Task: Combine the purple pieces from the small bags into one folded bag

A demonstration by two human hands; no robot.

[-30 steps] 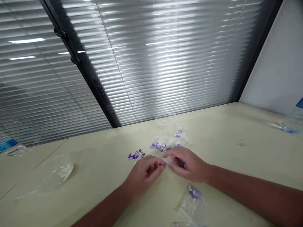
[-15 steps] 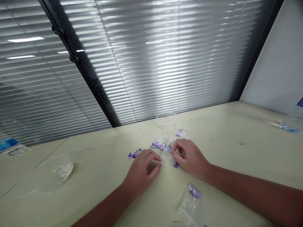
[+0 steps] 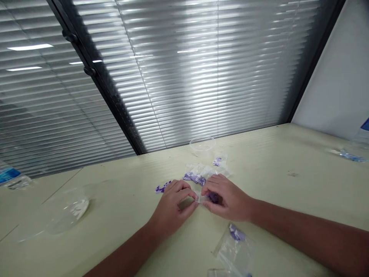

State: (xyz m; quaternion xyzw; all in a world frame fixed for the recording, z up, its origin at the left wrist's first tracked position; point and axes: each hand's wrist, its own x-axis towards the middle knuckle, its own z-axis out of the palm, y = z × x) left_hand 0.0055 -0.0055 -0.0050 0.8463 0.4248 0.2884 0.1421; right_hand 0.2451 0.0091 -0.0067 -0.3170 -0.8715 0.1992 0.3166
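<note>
My left hand (image 3: 176, 204) pinches the left edge of a small clear plastic bag (image 3: 200, 197) just above the table. At the other side of the bag is my right hand (image 3: 230, 199), its thumb and fingers closed on it, with dark purple bits (image 3: 212, 197) showing under the curled fingers. Just beyond both hands lie more clear bags (image 3: 198, 169) with purple and white pieces (image 3: 194, 177) in or on them. Loose purple pieces (image 3: 162, 188) lie left of my left hand's knuckles. Nearer me rests another clear bag (image 3: 235, 254) with a purple piece in its corner.
A round clear plastic container (image 3: 202, 144) stands near the window blinds. On the left is a transparent container (image 3: 69, 215) with white bits inside. Water bottles lie at the left (image 3: 13, 177) and right (image 3: 357, 148) edges. The pale table (image 3: 123, 219) meets a wall at right.
My right hand has moved left and slightly nearer, bringing a small bag up to my left hand. My left fingertips have closed on its edge.
</note>
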